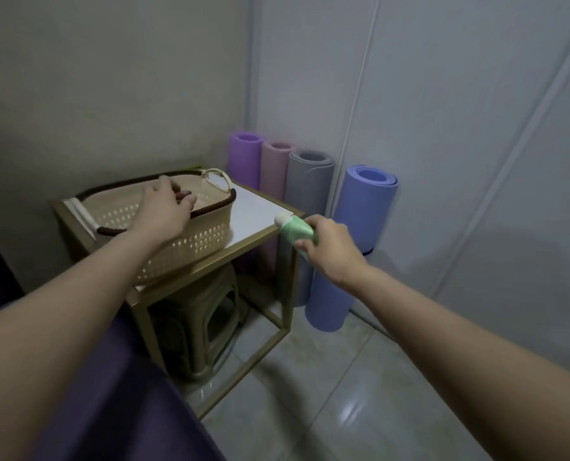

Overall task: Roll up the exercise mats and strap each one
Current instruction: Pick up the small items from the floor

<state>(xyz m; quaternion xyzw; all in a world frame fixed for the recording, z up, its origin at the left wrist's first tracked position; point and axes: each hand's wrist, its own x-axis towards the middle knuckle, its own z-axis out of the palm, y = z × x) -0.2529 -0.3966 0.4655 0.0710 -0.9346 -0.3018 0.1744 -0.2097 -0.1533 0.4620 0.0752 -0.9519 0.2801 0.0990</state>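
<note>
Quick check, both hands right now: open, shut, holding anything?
Left hand: in the basket, fingers curled; whether it holds anything cannot be told.
Right hand: grips a green bottle.

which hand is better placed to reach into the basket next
Left. The left hand hovers over the basket, its fingers dipping inside. The right hand grips a green bottle beside the table's corner, so it is busy and farther away.
</note>
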